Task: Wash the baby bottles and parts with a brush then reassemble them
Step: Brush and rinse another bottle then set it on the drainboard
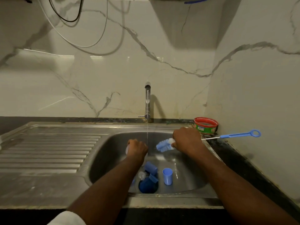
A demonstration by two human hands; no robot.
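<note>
While a thin stream of water (pixel 147 127) falls from the tap (pixel 147 101) between the two hands, the bottle brush (pixel 194 141) lies nearly level over the sink (pixel 113 143). Long axis runs left to right: blue and white bristle head (pixel 164 145) points left toward the stream, blue handle with ring end (pixel 255 133) points right and slightly up, out past the sink rim over the dark counter (pixel 235 156).

Right hand (pixel 186 140): palm down, knuckles up, fingers curled round the brush at the wire neck just behind the bristles. Forearm comes in from lower right.

Left hand (pixel 137 148): just left of the stream, back of hand toward camera, fingers wrapped round a pale clear part, apparently a bottle (pixel 127 149); only a sliver shows at the hand's left edge, so its orientation cannot be read. Forearm comes in from lower centre, a white sleeve (pixel 68 218) at its near end.

Below the hands, on the sink floor: a light blue cap (pixel 167 176) standing open end up, nearer the right forearm; a dark blue cylindrical part (pixel 151 168) lying on its side; a clear teat-like piece (pixel 142 175) beside the left forearm; a dark blue round piece (pixel 148 186) nearest the body.

Beyond the right hand, on the counter corner: a red and green tub (pixel 205 125). Left of the left hand: ribbed steel drainboard (pixel 48 148).
</note>
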